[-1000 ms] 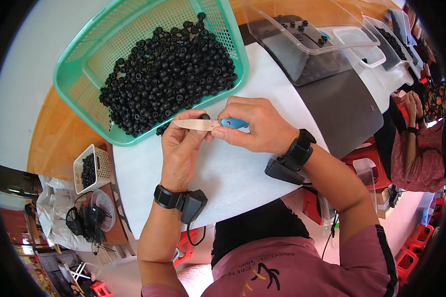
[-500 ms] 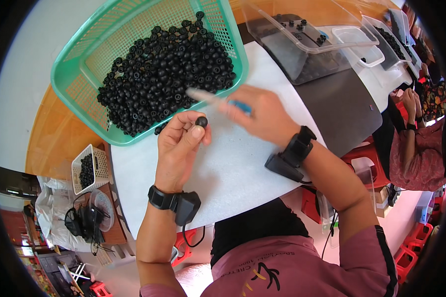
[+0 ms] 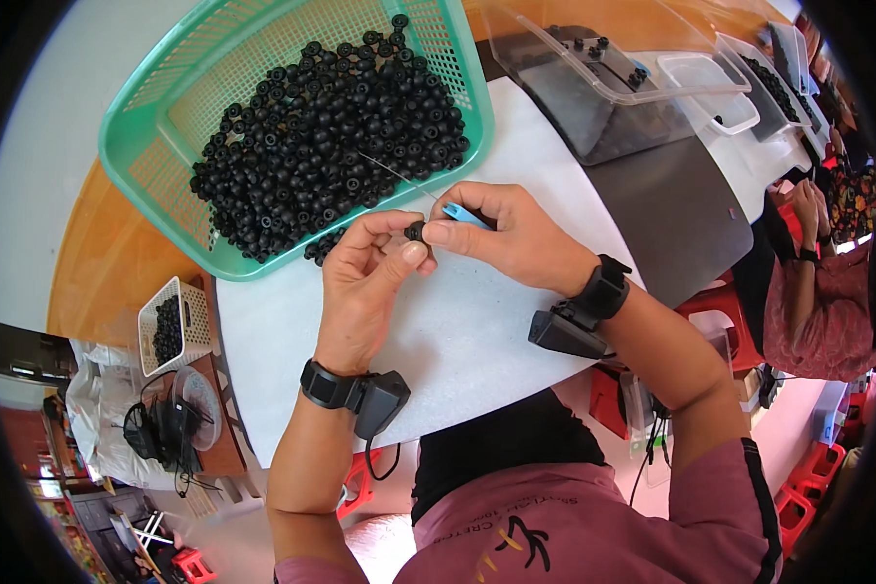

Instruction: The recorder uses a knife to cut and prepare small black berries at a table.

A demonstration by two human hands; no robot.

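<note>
Between its thumb and fingers my left hand (image 3: 360, 282) pinches a small round black part (image 3: 415, 231), which looks like rubber or plastic. Against the part's right side rests the thumb of my right hand (image 3: 526, 238). That hand is closed around a blue-handled tool (image 3: 464, 215) with a thin metal blade or shaft slanting up to the left, over the basket's edge. Its exact kind does not show. Just beyond my hands stands a green plastic basket (image 3: 479, 117), with a heap of similar black parts (image 3: 331, 146) in it.
Under my hands lies a white sheet (image 3: 457, 350). At the back right stands a clear plastic bin (image 3: 603, 88) with black parts, beside a white tub (image 3: 706, 73). A small white basket (image 3: 200, 321) sits left. Another person's arm (image 3: 803, 282) shows at the far right.
My right hand has come down and closer to my left, its thumb now at the black part. My left hand has shifted slightly right. The tool, blurred before, is now sharper.
</note>
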